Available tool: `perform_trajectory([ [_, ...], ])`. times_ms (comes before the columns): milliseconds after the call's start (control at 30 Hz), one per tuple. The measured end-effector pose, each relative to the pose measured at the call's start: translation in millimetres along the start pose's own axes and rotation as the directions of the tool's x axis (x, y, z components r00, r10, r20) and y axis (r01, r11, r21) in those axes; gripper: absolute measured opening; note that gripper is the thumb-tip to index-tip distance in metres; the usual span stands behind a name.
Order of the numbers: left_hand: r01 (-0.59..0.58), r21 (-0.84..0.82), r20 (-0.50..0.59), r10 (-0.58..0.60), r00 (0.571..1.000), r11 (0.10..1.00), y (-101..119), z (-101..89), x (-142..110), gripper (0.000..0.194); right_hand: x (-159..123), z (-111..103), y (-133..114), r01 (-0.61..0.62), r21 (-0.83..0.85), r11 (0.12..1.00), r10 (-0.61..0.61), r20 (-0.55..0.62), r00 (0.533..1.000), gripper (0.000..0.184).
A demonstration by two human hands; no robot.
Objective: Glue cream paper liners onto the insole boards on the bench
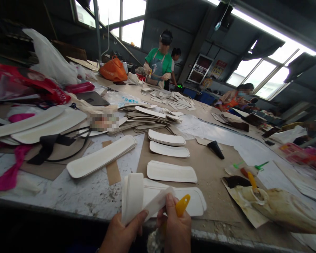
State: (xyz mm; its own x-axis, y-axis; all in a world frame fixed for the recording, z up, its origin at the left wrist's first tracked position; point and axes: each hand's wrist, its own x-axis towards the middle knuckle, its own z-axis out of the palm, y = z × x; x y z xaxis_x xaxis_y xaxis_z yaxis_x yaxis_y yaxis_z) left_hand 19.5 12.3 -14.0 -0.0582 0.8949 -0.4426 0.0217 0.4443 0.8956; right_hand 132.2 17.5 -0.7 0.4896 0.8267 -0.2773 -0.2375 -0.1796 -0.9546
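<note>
You seem midway, your left hand [125,228] gripping white strips [133,196], your right hand [176,225] pinching one strip [159,203] plus a yellow-handled tool [183,205], while stacks [171,172] beyond them possibly remain.

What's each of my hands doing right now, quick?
Left hand: closed, holding white strips.
Right hand: closed, holding a yellow-handled tool and pinching a pale strip.

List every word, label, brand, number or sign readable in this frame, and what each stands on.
No text here can be read.
Clear plastic sheet with blue print: lettering too blurred.
Crumpled red plastic bag: pale marks, too blurred.
Red-and-yellow paper poster on the back wall: too small.
Small glowing green lights: too small to make out.
</note>
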Motion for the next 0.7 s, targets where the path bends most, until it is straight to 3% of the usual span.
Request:
perform_trajectory([
  [233,0.022,-0.090,0.008,-0.022,1.000,0.996,3,3.1,-5,0.043,5,-2,0,0.012,-0.007,1.000,-0.012,-0.003,1.000,0.046],
  [433,0.001,-0.024,-0.032,-0.002,0.999,1.000,-4,-3.1,-6,0.044,10,-9,-14,0.078,-0.012,0.997,-0.079,-0.100,0.992,0.045],
  [567,0.014,-0.023,-0.042,-0.015,0.999,1.000,-9,-4.1,-5,0.044,4,-6,-12,0.019,0.060,0.998,-0.015,-0.058,0.998,0.045],
  [700,0.043,-0.021,0.033,-0.042,0.999,0.999,-14,-9.6,-8,0.044,-1,-9,-10,-0.055,0.072,0.996,0.058,-0.035,0.998,0.045],
])
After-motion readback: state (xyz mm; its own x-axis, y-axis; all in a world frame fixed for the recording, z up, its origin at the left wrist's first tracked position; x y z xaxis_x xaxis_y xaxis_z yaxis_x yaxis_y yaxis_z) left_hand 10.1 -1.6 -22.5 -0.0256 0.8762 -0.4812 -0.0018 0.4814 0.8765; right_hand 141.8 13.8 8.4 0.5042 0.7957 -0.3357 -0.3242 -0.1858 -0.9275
